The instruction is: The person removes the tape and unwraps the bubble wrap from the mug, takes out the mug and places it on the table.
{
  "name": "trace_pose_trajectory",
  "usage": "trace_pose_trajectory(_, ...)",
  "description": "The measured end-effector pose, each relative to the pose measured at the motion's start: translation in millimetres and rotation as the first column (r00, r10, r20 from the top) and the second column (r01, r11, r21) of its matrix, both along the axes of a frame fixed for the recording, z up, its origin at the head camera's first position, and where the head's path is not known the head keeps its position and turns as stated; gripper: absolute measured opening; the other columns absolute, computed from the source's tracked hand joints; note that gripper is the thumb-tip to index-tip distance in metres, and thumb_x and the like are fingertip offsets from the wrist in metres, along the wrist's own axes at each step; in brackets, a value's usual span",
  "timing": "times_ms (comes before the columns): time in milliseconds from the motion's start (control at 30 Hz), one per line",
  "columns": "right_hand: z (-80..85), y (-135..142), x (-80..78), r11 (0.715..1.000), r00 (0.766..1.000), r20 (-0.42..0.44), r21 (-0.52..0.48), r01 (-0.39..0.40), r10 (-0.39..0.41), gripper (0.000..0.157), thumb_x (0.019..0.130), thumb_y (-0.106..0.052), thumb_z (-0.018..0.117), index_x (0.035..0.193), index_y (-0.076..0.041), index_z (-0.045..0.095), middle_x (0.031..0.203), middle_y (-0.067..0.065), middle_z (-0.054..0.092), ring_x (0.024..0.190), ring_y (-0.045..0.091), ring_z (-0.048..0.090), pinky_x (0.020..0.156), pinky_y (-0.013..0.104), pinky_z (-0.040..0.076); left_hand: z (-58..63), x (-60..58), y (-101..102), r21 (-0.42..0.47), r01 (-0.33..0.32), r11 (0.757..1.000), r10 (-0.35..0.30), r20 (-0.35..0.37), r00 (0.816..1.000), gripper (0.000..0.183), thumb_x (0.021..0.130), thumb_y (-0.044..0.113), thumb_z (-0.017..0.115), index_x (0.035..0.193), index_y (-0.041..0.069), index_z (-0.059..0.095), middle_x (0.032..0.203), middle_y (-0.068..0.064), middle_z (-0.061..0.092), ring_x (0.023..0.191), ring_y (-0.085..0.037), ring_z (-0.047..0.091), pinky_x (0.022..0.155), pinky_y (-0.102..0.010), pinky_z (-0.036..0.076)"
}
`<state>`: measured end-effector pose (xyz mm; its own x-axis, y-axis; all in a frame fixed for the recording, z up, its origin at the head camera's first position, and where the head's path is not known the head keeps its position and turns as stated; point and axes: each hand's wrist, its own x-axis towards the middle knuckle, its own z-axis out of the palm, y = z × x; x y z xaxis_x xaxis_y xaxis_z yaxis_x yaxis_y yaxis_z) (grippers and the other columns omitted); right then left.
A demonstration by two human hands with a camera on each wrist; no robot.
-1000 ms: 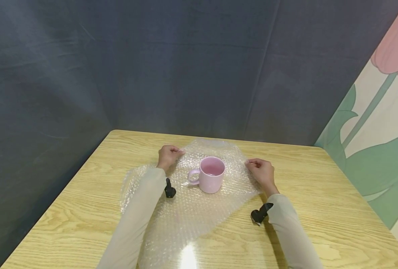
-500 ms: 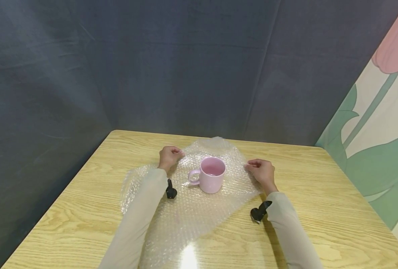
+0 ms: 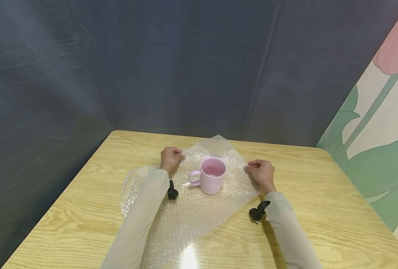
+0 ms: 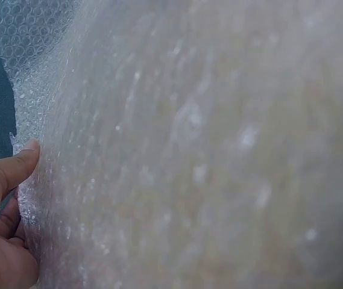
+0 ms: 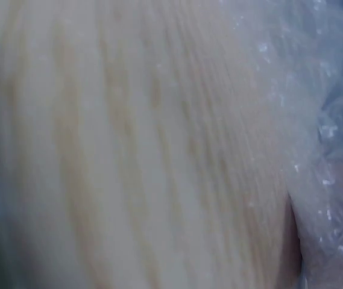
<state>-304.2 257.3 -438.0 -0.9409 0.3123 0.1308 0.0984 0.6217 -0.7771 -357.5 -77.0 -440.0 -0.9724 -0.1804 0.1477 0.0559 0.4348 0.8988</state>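
A pink mug (image 3: 211,183) stands upright on a sheet of bubble wrap (image 3: 199,216), its handle toward the left. My left hand (image 3: 170,158) pinches the wrap's left edge between thumb and fingers, as the left wrist view also shows with the thumb (image 4: 23,164) on the bubble wrap (image 4: 159,150). Across the mug, my right hand (image 3: 262,172) pinches the sheet's right edge. In the right wrist view the bubble wrap (image 5: 334,138) fills the right side, and the fingers behind it are blurred.
The wooden table (image 3: 320,201) extends on both sides of the sheet. Behind its far edge hangs a dark blue curtain (image 3: 185,74). A wall painted with a pink tulip (image 3: 395,52) rises at the right. Black wrist cameras (image 3: 172,191) sit on both sleeves.
The far end of the bubble wrap has risen slightly into a point behind the mug. Both hands keep nearly the same places at the sheet's edges, and the mug stays put.
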Motion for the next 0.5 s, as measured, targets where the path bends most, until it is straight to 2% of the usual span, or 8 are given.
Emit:
trace_pose_trajectory(100, -0.9, -0.4, 0.3, 1.0, 1.0, 0.005, 0.002, 0.005, -0.005, 0.021, 0.084, -0.015, 0.077, 0.098, -0.001, 0.072, 0.092, 0.014, 0.068, 0.079, 0.025, 0.058, 0.066, 0.031, 0.045, -0.6, -0.5, 0.5, 0.013, 0.001, 1.0, -0.001, 0.011, 1.0, 0.015, 0.075, 0.003, 0.082, 0.087, -0.001, 0.073, 0.081, -0.008, 0.068, 0.076, -0.019, 0.061, 0.072, -0.032, 0.05)
trace_pose_trajectory(300, -0.9, -2.3, 1.0, 1.0, 1.0, 0.0, 0.011, 0.007, -0.007, 0.022, 0.085, -0.014, 0.076, 0.1, 0.0, 0.071, 0.093, 0.015, 0.068, 0.08, 0.026, 0.058, 0.068, 0.034, 0.046, 0.0, -0.1, 0.3, -0.028, -0.008, 1.0, 0.009, 0.007, 1.0, 0.019, 0.075, 0.004, 0.083, 0.09, -0.001, 0.073, 0.086, -0.01, 0.069, 0.082, -0.022, 0.062, 0.077, -0.034, 0.05)
trace_pose_trajectory(500, -1.4, -3.5, 1.9, 1.0, 1.0, -0.012, 0.022, 0.004, -0.004, 0.025, 0.083, -0.013, 0.076, 0.102, 0.002, 0.07, 0.092, 0.015, 0.067, 0.081, 0.025, 0.058, 0.067, 0.033, 0.046, 0.9, 1.6, -1.2, -0.059, -0.006, 0.998, 0.005, -0.01, 1.0, 0.025, 0.072, 0.003, 0.084, 0.093, -0.002, 0.071, 0.084, -0.009, 0.066, 0.081, -0.024, 0.061, 0.078, -0.036, 0.049)
